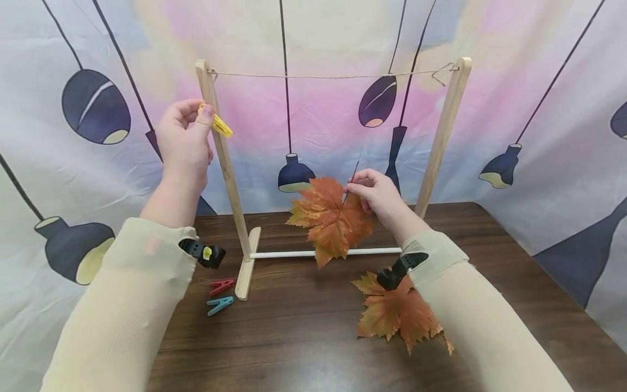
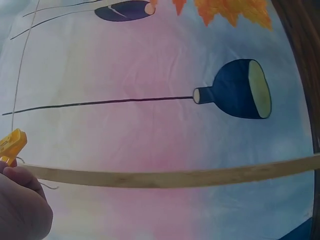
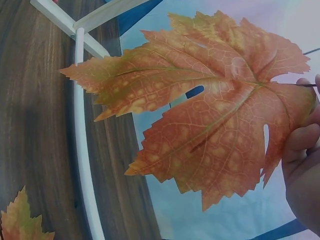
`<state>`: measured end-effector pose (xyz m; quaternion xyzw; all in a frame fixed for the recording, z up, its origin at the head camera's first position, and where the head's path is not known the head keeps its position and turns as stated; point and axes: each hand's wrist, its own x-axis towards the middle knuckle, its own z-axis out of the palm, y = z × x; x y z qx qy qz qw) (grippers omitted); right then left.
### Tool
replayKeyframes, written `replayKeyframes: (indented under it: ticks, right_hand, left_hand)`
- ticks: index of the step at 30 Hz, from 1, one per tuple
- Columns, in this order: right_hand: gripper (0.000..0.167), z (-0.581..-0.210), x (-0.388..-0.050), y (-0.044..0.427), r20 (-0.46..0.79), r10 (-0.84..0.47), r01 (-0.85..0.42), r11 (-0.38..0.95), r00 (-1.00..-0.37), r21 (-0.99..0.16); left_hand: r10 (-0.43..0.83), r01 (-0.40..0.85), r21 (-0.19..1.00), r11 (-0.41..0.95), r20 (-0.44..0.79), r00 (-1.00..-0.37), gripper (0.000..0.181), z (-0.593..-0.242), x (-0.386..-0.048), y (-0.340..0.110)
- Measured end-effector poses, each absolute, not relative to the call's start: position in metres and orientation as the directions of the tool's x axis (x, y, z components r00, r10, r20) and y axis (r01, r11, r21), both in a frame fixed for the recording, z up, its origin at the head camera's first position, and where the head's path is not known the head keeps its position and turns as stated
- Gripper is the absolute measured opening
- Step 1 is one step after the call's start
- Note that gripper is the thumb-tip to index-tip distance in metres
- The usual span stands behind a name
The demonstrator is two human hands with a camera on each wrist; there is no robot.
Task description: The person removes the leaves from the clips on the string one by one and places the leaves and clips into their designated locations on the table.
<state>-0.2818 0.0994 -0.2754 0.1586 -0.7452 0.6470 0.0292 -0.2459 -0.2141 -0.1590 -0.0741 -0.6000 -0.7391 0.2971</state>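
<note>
In the head view my left hand (image 1: 185,139) pinches a yellow clothespin (image 1: 222,126) beside the top of the left wooden post. The same clothespin (image 2: 13,145) shows at the left edge of the left wrist view, near the string. My right hand (image 1: 377,195) holds an orange artificial maple leaf (image 1: 338,218) by its thin dark stem, blade hanging down, in front of the frame. Close up in the right wrist view, that leaf (image 3: 215,110) spreads broadly with veins showing. A second orange leaf (image 1: 399,316) lies on the table under my right forearm, which hides part of it.
A wooden frame has a left post (image 1: 227,174), a right post (image 1: 443,136), a string (image 1: 318,77) tied between their tops and a white bar (image 1: 284,254) low down. A red clothespin (image 1: 222,285) and a blue clothespin (image 1: 220,305) lie on the brown table (image 1: 274,348).
</note>
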Motion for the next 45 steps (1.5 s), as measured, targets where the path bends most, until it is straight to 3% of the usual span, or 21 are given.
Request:
replayKeyframes:
  ticks: [17,28,36,45]
  right_hand:
    - [0.014,-0.298,-0.280,0.126,0.243,-0.174,-0.244,-0.014,-0.954,-0.970]
    - [0.019,-0.306,-0.275,0.128,0.224,-0.169,-0.225,-0.015,-0.960,-0.974]
    - [0.014,-0.320,-0.272,0.127,0.226,-0.166,-0.218,-0.068,-0.960,-0.974]
    - [0.007,-0.336,-0.271,0.134,0.191,-0.145,-0.177,-0.107,-0.971,-0.978]
  left_hand:
    - [-0.379,0.556,0.823,-0.115,0.481,-0.790,0.024,-0.177,-0.247,-0.220]
    - [-0.387,0.548,0.829,-0.109,0.473,-0.792,0.025,-0.189,-0.246,-0.226]
    - [-0.383,0.510,0.853,-0.107,0.438,-0.813,0.033,-0.198,-0.243,-0.233]
    - [-0.402,0.482,0.873,-0.075,0.415,-0.816,0.027,-0.212,-0.241,-0.240]
